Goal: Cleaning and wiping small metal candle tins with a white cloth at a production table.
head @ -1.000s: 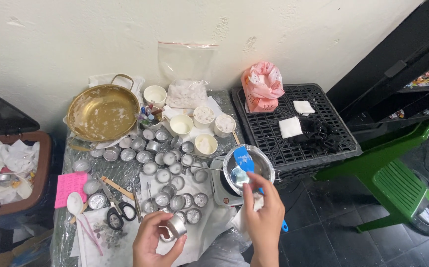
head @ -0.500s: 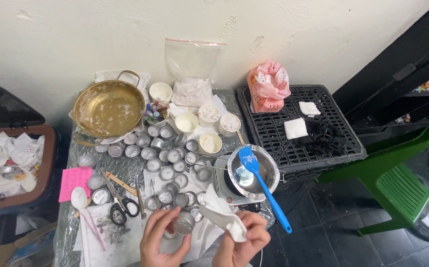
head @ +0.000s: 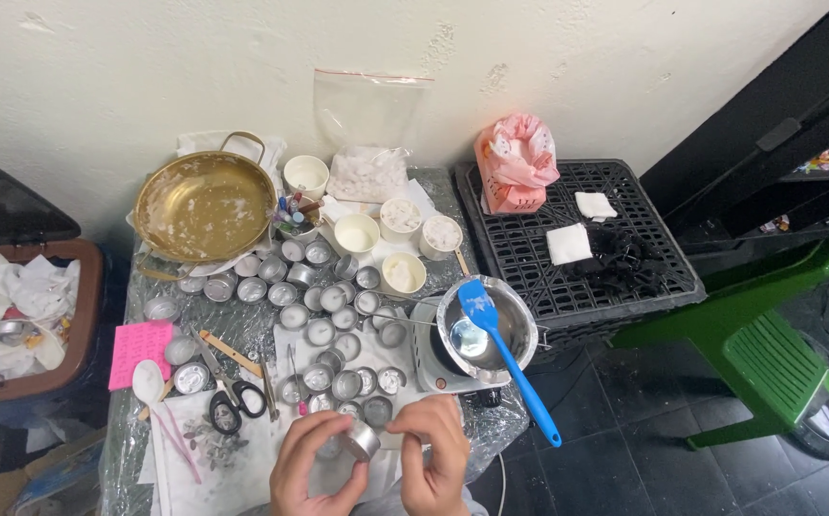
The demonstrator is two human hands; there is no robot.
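Observation:
My left hand [head: 311, 468] and my right hand [head: 433, 461] meet at the near edge of the table, both touching one small metal cup [head: 362, 440] tilted on its side between the fingers. Just beyond them lie several more small metal cups [head: 330, 315] spread across the middle of the table. A blue spatula [head: 500, 346] rests with its blade in a steel bowl [head: 515, 325] on a small hot plate, to the right of my hands. I cannot tell whether something thin is pinched in my right fingers.
A brass pan [head: 204, 205] sits at the back left, white cups [head: 357, 232] and a clear bag of white pieces [head: 366, 172] behind. Scissors [head: 228, 397], a white spoon [head: 147, 382], a pink note [head: 139, 349]. Black crate [head: 615, 277] with a pink bag [head: 516, 161]; green stool [head: 768, 349]; bin of tissues [head: 13, 315].
My right hand let go of the blue spatula, which now rests in the steel bowl. That hand came down to the left hand, and both now hold the small cup.

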